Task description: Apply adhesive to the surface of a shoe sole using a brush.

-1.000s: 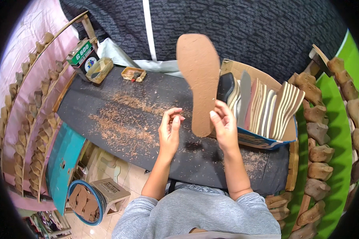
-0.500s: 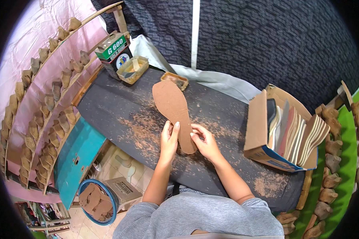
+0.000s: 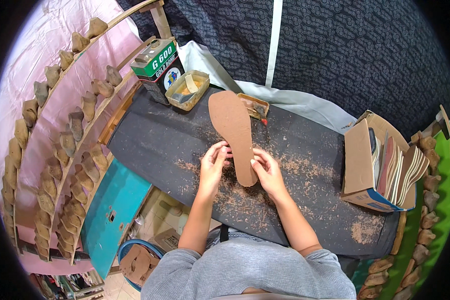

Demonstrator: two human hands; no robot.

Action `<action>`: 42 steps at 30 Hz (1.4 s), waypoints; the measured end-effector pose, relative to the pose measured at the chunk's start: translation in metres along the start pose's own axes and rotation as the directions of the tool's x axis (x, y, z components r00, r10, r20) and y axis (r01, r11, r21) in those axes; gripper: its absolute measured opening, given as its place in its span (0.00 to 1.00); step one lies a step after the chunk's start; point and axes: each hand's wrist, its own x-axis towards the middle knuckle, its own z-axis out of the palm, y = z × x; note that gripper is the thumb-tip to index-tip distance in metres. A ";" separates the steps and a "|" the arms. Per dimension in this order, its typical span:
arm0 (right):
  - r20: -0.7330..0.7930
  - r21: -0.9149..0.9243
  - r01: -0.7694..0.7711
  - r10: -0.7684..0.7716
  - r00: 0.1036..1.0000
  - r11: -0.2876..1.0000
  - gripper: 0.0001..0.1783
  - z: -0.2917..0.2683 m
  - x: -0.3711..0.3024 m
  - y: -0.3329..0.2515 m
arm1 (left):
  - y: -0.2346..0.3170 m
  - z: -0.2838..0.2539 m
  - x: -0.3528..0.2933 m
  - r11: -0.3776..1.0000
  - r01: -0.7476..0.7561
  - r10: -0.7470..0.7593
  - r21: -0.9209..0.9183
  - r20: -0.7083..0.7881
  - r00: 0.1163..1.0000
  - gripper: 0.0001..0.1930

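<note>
A brown shoe sole (image 3: 231, 119) is held up over the dark table, its wide end away from me and its narrow heel end near my body. My right hand (image 3: 268, 172) grips the sole's right edge near the heel, the thumb on the upper face and the other fingers partly hidden underneath. Beside the left edge is my left hand (image 3: 213, 165), its fingers loosely bent and its thumb off the sole's face. Whether those fingertips touch the edge, I cannot tell. Brown shavings (image 3: 245, 202) lie on the table (image 3: 150, 135) below.
At the back stand a green-and-black can (image 3: 157, 67), a tub with a spreader (image 3: 187, 90) and a small tray (image 3: 255, 106). A carton (image 3: 357, 160) of soles is at right. Wooden shoe lasts (image 3: 76, 125) line racks; a blue bucket (image 3: 127, 245) holds brown scraps.
My left thumb has come off the sole, and the left fingers have shifted to its edge. The sole has turned slightly more upright. The whole view has shifted, with the table sitting further right.
</note>
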 end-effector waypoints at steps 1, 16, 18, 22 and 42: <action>0.004 -0.002 0.008 -0.008 1.000 1.000 0.16 0.005 0.001 0.002 | 0.003 0.001 0.000 0.997 -0.034 0.039 0.068 -0.069 0.997 0.12; 0.043 -0.081 -0.031 0.035 0.998 0.996 0.16 0.036 0.023 0.019 | -0.011 -0.062 0.020 0.808 0.019 0.089 0.589 -0.154 0.984 0.11; 0.073 -0.058 -0.050 0.055 0.996 0.997 0.16 0.042 0.024 0.022 | -0.025 -0.064 0.024 0.929 -0.130 0.202 0.347 -0.182 0.962 0.16; 0.144 -0.057 -0.127 0.134 0.981 0.990 0.17 0.041 0.027 0.031 | 0.001 -0.046 0.024 0.807 0.258 -0.263 -0.531 0.067 0.962 0.23; -0.209 -0.747 0.149 -0.443 0.872 0.647 0.22 -0.046 0.131 0.056 | -0.001 -0.035 0.015 0.913 0.200 -0.138 -0.355 0.192 0.972 0.20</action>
